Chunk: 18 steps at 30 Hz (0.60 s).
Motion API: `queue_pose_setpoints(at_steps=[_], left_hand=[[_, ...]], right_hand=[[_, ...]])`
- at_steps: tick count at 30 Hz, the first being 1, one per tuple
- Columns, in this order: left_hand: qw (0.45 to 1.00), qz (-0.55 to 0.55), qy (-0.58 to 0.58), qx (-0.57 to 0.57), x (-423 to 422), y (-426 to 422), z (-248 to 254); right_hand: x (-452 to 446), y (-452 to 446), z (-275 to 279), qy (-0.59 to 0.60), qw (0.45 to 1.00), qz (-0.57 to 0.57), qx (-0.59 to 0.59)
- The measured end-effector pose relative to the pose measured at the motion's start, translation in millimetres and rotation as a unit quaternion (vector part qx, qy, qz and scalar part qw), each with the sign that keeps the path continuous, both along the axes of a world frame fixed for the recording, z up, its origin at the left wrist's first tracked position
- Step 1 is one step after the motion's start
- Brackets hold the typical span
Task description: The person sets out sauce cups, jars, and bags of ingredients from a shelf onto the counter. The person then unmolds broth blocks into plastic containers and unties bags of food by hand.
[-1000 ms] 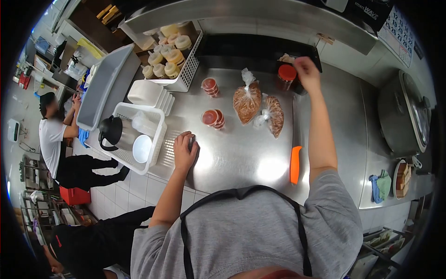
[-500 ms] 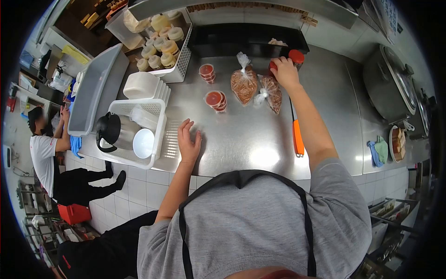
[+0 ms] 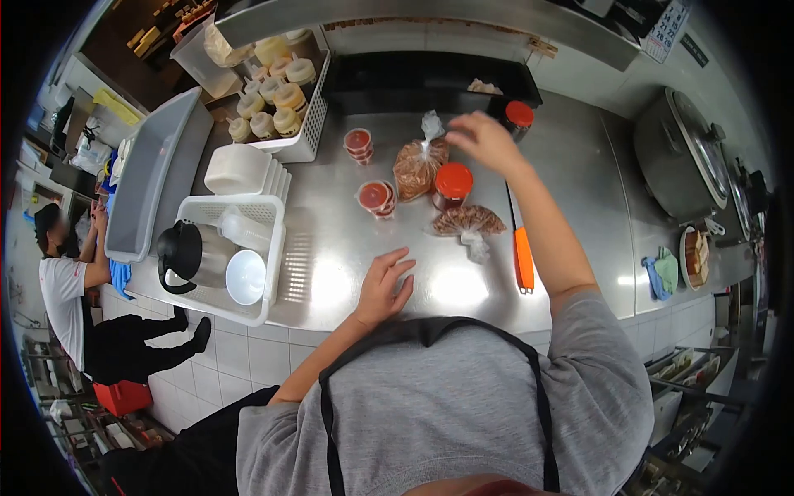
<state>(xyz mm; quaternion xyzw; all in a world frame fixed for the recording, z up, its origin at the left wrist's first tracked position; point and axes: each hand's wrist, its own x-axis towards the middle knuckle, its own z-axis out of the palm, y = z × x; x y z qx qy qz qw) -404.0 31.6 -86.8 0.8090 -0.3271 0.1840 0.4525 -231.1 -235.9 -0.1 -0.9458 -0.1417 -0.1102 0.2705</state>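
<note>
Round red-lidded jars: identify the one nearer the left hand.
The front jar, beside tied clear plastic bags; the other jar stands farther back, by the long black tray.

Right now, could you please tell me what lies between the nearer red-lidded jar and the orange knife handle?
In the head view, a tied bag lies beside the jar, then bare counter to the orange handle.

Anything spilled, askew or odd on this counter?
Mostly orderly, with no spill that I can see. The nearer stack of red sauce cups looks askew: its cups sit offset rather than squarely aligned. The nearer red-lidded jar stands upright.
</note>
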Motion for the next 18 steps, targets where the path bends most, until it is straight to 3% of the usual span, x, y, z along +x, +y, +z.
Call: queue_pose_setpoints(at_steps=[2, 4, 5, 7, 8, 10, 13, 14, 16, 18], left_hand=[[0.999, 0.029, 0.018, 0.022, -2.5, 8.4, -6.5], [0.998, 0.049, 0.04, 0.017, -6.7, 17.3, -14.3], [0.996, 0.071, 0.057, 0.02, -8.7, 22.5, -18.0], [0.991, 0.102, 0.076, 0.028, -8.2, 31.6, -21.3], [0.99, 0.111, 0.076, 0.027, -7.8, 34.5, -23.3], [0.984, 0.139, 0.105, 0.046, -5.0, 39.0, -27.3], [0.978, 0.144, 0.135, 0.069, 0.4, 35.9, -21.0], [0.977, 0.145, 0.143, 0.071, -0.8, 36.2, -20.5], [0.976, 0.142, 0.151, 0.066, 1.7, 35.6, -19.8], [0.976, 0.132, 0.161, 0.063, 1.7, 35.4, -19.6]], right_hand=[[54.0, -22.9, -14.6, -0.088, 0.994, -0.046, 0.041], [116.0, -51.0, -32.1, -0.047, 0.995, -0.093, -0.007], [164.0, -81.1, -63.6, -0.042, 0.994, -0.032, -0.094], [202.4, -97.9, -72.7, -0.034, 0.961, 0.035, -0.271], [217.3, -101.2, -76.6, -0.036, 0.961, 0.044, -0.271], [237.1, -102.7, -78.0, 0.199, 0.943, -0.005, -0.268], [343.5, -157.5, -197.7, 0.078, 0.909, 0.045, -0.406], [313.7, -147.5, -159.9, 0.123, 0.931, -0.011, -0.343], [262.1, -128.5, -111.2, 0.091, 0.972, -0.16, -0.148], [219.2, -115.4, -68.8, 0.032, 0.977, -0.199, 0.067]])
